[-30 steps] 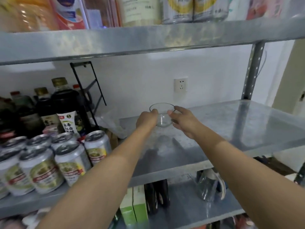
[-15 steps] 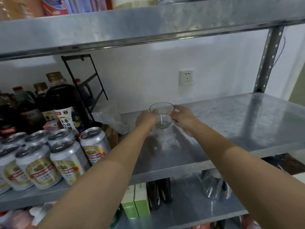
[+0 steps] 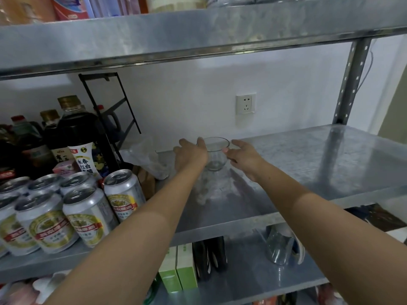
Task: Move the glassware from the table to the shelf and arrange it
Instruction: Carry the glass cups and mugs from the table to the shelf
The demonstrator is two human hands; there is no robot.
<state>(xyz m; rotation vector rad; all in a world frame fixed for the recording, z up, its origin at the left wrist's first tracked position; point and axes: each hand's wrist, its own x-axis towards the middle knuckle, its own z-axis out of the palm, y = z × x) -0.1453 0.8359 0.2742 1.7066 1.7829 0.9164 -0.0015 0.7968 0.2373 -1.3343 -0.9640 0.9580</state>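
Dark glass bottle with white slanted label (image 3: 84, 160): black Chinese characters 永春 / 红曲, third line partly hidden. Silver drink cans with yellow-green emblem (image 3: 124, 202): red band, white characters, possibly 燕京啤酒, too blurred to confirm. Neighbouring dark bottle with tan label (image 3: 62, 158): characters illegible.

View: one wide-angle camera on the person's head.
Position: close before the metal shelf (image 3: 350, 84), just above its middle tier (image 3: 308, 164).
Facing: forward and slightly down, toward the white wall (image 3: 198, 102).
Nearness: left hand (image 3: 191, 154) and right hand (image 3: 244, 157) sit mid-frame, forearms entering from the bottom edge.
Span: upper tier (image 3: 198, 36) at top, lower tier (image 3: 253, 271) at bottom.
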